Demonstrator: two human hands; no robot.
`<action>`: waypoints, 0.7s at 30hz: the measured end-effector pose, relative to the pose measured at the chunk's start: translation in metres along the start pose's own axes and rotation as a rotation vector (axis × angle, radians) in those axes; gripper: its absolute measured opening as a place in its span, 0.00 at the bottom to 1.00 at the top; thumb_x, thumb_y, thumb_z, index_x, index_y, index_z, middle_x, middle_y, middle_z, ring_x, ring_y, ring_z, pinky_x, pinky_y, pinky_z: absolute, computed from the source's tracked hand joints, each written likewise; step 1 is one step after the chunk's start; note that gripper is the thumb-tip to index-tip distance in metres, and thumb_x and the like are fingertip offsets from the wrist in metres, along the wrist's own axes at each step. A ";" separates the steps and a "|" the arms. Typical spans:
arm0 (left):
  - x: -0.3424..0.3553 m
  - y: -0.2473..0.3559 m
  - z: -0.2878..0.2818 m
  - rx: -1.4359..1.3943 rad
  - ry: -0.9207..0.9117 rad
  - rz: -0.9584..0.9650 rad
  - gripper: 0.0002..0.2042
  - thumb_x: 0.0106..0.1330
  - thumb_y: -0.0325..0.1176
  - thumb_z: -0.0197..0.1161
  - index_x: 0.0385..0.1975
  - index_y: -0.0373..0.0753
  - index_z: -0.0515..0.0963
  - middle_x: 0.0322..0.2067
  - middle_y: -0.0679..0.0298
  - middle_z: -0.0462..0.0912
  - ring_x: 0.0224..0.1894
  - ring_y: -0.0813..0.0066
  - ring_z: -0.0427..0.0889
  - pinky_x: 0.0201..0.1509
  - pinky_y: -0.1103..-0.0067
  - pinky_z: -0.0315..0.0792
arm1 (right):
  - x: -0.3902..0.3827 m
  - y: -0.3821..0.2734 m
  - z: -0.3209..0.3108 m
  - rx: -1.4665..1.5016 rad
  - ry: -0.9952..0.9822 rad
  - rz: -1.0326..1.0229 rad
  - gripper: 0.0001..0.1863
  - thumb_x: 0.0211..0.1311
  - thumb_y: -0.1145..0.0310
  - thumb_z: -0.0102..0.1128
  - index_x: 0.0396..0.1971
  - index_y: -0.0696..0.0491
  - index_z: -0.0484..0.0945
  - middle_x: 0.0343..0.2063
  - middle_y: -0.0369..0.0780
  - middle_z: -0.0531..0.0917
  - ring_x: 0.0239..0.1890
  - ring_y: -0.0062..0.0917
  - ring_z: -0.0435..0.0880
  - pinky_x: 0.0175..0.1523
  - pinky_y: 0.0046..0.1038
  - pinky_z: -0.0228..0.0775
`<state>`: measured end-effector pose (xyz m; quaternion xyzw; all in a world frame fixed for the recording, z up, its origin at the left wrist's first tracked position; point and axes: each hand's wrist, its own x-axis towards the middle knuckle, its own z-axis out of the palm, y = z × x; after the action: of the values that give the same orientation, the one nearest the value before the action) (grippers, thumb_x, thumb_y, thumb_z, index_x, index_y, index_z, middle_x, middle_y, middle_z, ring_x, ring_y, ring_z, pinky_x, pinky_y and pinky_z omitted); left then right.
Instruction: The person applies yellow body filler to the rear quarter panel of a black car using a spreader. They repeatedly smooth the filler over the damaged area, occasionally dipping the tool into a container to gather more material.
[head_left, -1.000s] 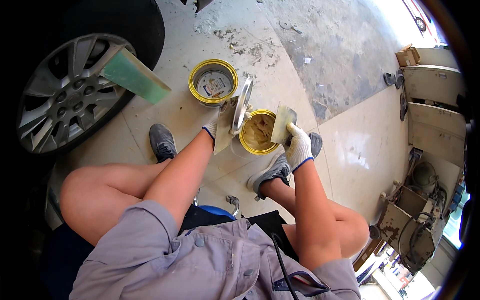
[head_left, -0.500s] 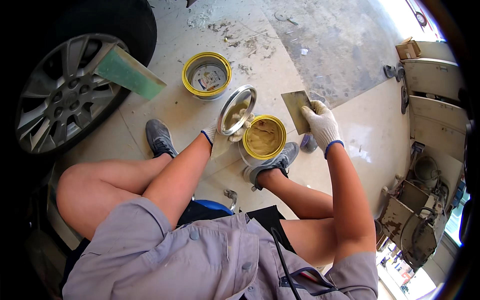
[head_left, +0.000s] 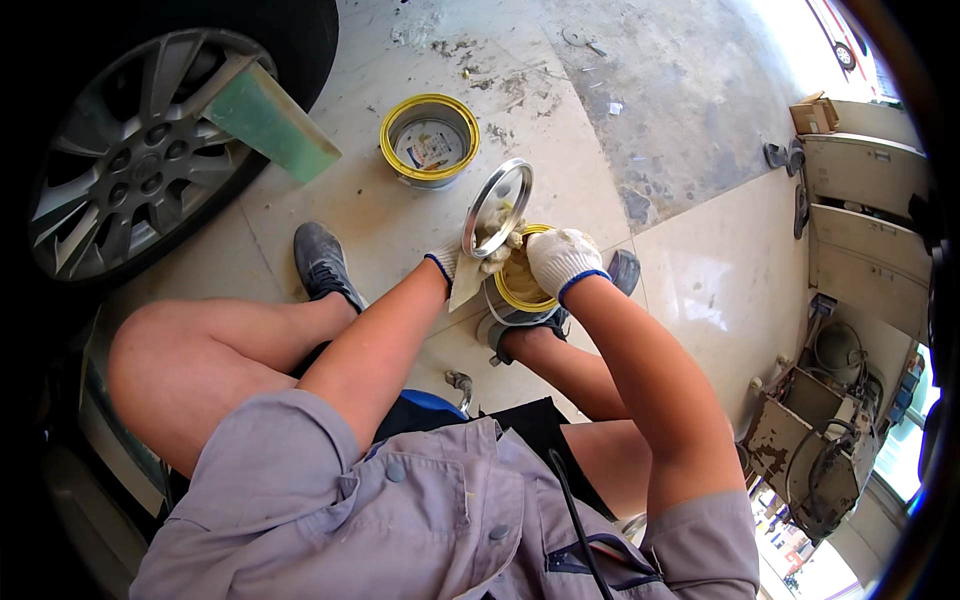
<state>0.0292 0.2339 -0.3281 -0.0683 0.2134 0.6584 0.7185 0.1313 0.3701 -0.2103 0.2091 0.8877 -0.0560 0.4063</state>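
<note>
A can of yellowish-beige putty (head_left: 519,282) with a yellow rim stands on the floor by my right shoe. My gloved left hand (head_left: 497,254) is closed on a round silver can lid (head_left: 479,226), tilted up at the can's left side. A thin beige flat piece (head_left: 465,284) also sticks out below that hand. Over the can's right rim, my gloved right hand (head_left: 565,260) reaches into the opening, its fingers closed. The flat metal scraper that it held half a second ago is hidden now behind the hand and rim.
A second yellow-rimmed can (head_left: 432,140), without putty, stands farther off. At the left is a car wheel (head_left: 150,165), with a green translucent sheet (head_left: 275,125) in front of it. Metal cabinets (head_left: 865,165) and a worn metal box (head_left: 795,425) line the right.
My right hand has come left and down from beside the can to its opening, taking the scraper out of sight. The left hand with the lid stays close to the can's left side.
</note>
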 end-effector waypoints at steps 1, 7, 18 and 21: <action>-0.001 -0.002 -0.001 0.013 0.024 0.025 0.19 0.75 0.47 0.54 0.50 0.36 0.75 0.31 0.67 0.82 0.20 0.82 0.74 0.17 0.85 0.65 | 0.006 -0.004 0.001 0.006 -0.030 -0.002 0.16 0.68 0.63 0.57 0.49 0.50 0.88 0.48 0.47 0.89 0.51 0.42 0.89 0.56 0.40 0.81; 0.001 -0.002 -0.005 -0.033 -0.006 0.017 0.24 0.76 0.51 0.51 0.55 0.35 0.74 0.34 0.65 0.82 0.24 0.82 0.74 0.20 0.85 0.66 | 0.025 -0.010 0.019 0.243 -0.087 0.140 0.17 0.68 0.64 0.56 0.50 0.53 0.87 0.52 0.49 0.87 0.56 0.44 0.86 0.58 0.40 0.80; 0.004 0.004 -0.001 -0.046 0.036 -0.013 0.22 0.75 0.49 0.54 0.53 0.35 0.74 0.31 0.67 0.82 0.20 0.81 0.74 0.16 0.84 0.65 | 0.047 0.016 0.035 0.375 -0.224 0.118 0.18 0.58 0.67 0.62 0.48 0.54 0.88 0.50 0.52 0.87 0.54 0.46 0.86 0.57 0.40 0.79; 0.006 0.004 -0.001 -0.058 -0.030 -0.012 0.21 0.75 0.49 0.54 0.52 0.36 0.73 0.32 0.68 0.80 0.20 0.82 0.74 0.16 0.84 0.65 | 0.053 0.016 0.045 0.278 -0.228 0.048 0.15 0.56 0.70 0.64 0.43 0.54 0.90 0.44 0.53 0.88 0.50 0.46 0.88 0.53 0.40 0.81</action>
<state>0.0253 0.2391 -0.3309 -0.0805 0.1832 0.6611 0.7232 0.1387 0.3895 -0.2788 0.2765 0.8144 -0.1918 0.4728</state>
